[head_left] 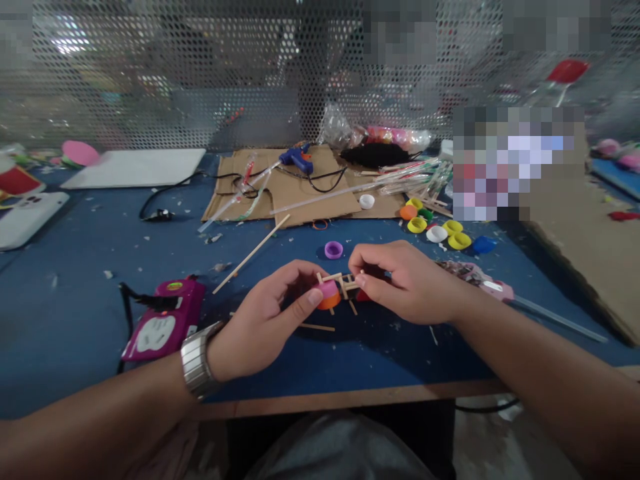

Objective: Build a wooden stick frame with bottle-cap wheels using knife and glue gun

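Note:
Between my two hands is a small model of wooden sticks and bottle caps (329, 297), just above the front of the blue table. My left hand (280, 303), with a metal watch on its wrist, pinches the pink and orange caps at the model's left end. At the other end, the thumb and fingers of my right hand (395, 277) close on the sticks (349, 283); a red piece shows partly beneath them. Just behind the model lies a purple cap (333, 250). A loose stick (317, 327) lies below my hands.
A magenta pouch (170, 313) with a black strap lies left. Behind are cardboard (320, 190), a blue glue gun (297, 158) and a long stick (251, 253). Several coloured caps (459, 240) lie right, near a pink glue gun (497, 289). A perforated metal screen (200, 80) stands at the back.

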